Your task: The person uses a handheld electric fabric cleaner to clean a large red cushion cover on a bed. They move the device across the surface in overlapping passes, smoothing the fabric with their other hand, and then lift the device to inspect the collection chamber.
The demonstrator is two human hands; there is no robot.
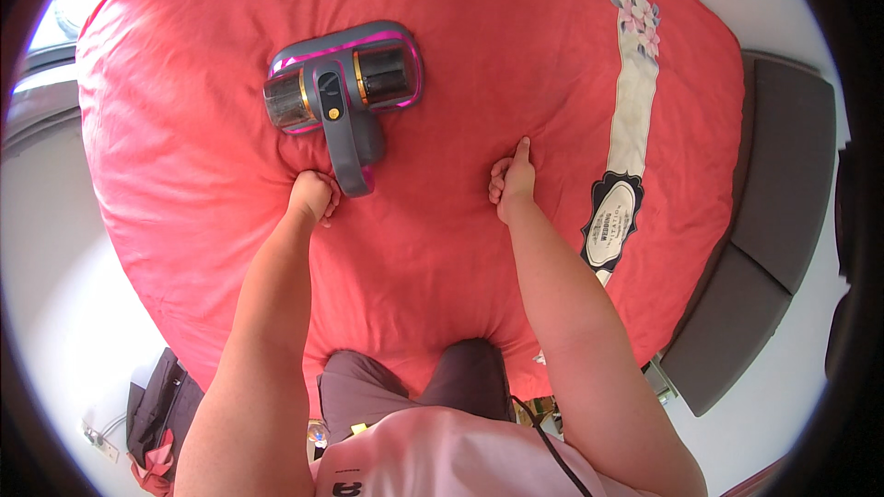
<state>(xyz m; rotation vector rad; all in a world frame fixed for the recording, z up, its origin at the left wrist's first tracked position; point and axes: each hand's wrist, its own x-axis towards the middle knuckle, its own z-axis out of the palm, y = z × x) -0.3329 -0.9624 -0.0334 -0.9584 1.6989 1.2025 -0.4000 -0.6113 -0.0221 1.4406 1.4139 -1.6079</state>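
Observation:
On the red bed sheet (442, 248), a handheld mattress vacuum cleaner (340, 90) lies ahead of me to the left, grey with magenta trim and two dark clear dust cups. Its loop handle (347, 159) points back toward me. My left hand (315, 197) rests on the sheet just left of the handle's end, fingers curled in, with nothing visible in them. To the right, my right hand (512, 181) is also down on the sheet. Its fingers are curled under and the thumb points forward. Creases in the cloth spread from both hands.
A printed cream strip with pink flowers and a black-framed label (613, 221) runs along the sheet's right side. Dark grey padded panels (773, 172) border the bed at right. Dark clothing (160, 407) and a wall socket (100, 440) are at lower left. My knees (473, 369) press against the near edge.

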